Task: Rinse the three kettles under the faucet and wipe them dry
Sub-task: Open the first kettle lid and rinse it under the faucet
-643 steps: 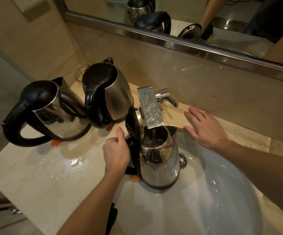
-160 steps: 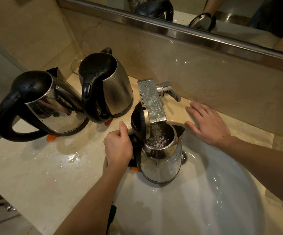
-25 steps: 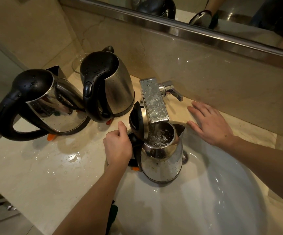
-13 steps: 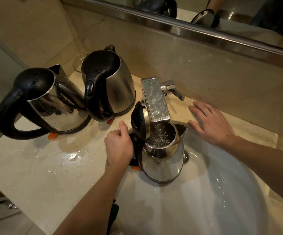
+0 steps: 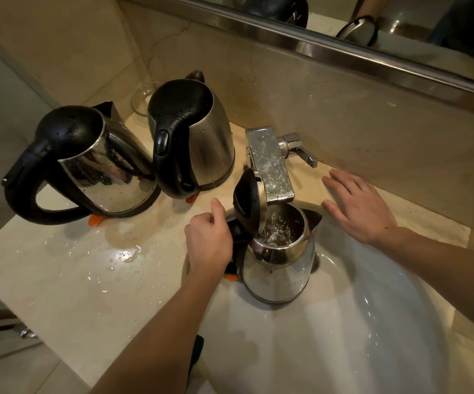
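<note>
Rinsing is under way on one of three kettles. A stainless-steel kettle with a black hinged lid [image 5: 278, 265] sits low in the white oval basin [image 5: 358, 336], placed directly beneath the flat chrome faucet spout [image 5: 270, 163] so that the stream falls through its open mouth. Water is visibly churning inside. The lid is tipped up and back toward the handle side, which leaves the mouth clear. Whether the base rests on the basin cannot be told.

The left hand [image 5: 209, 243] wraps its fingers fully round the kettle's black handle, with the thumb raised near the hinge. This grip is judged to steady the vessel as it fills. The right hand [image 5: 358, 206] lies palm down with its fingers straight and slightly spread on the beige marble counter [image 5: 74, 280]. It sits just beside the kettle's pouring lip, grips nothing, and lies near the chrome lever [image 5: 301, 152], probably ready to shut off the flow.

Two other steel kettles, one at far left [image 5: 108, 172] and one beside the faucet [image 5: 201, 143], stand closed on the counter, clear of the stream. Droplets on their lids suggest they are rinsed but not yet wiped. A dark green cloth [image 5: 197, 351] lies at the counter's near edge, partly hidden by the forearm.
</note>
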